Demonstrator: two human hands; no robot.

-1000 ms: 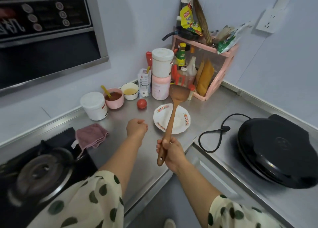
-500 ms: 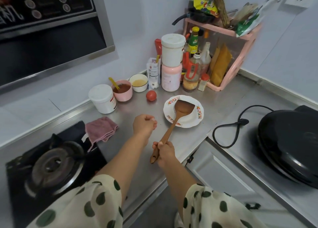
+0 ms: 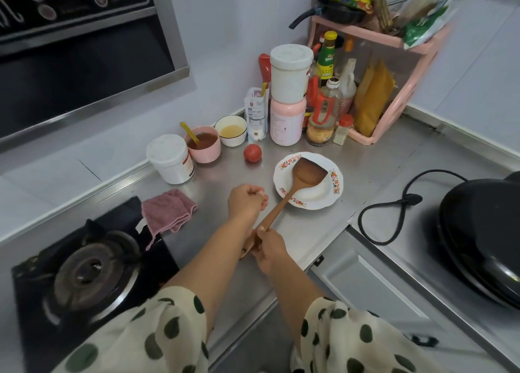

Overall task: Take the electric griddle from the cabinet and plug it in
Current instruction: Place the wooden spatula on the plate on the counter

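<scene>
Nearest, at the left, a black gas burner (image 3: 87,271) sits in the steel counter (image 3: 306,229), with a pink cloth (image 3: 168,211) lying at its far corner. To the right, past a seam in the worktop, the electric griddle (image 3: 484,237) rests closed on the counter, its black cord (image 3: 394,206) looped beside it with the plug lying loose, not in any socket. Farther back stand a white tub (image 3: 170,159), a pink bowl (image 3: 204,144), a white bowl (image 3: 230,130), a tomato (image 3: 252,153), stacked jars and a pink rack (image 3: 394,91) of bottles against the pale wall.

Compared with half a second ago, the wooden spatula (image 3: 298,184) lies lower, its blade flat in the flowered plate (image 3: 333,187), and the view has dropped slightly.

The right hand (image 3: 267,249) is closed round the spatula's handle end, wrist bent downward. The left hand (image 3: 246,201) is curled into a loose fist just above the counter, holding nothing visible, its forearm crossing in front of the handle.
</scene>
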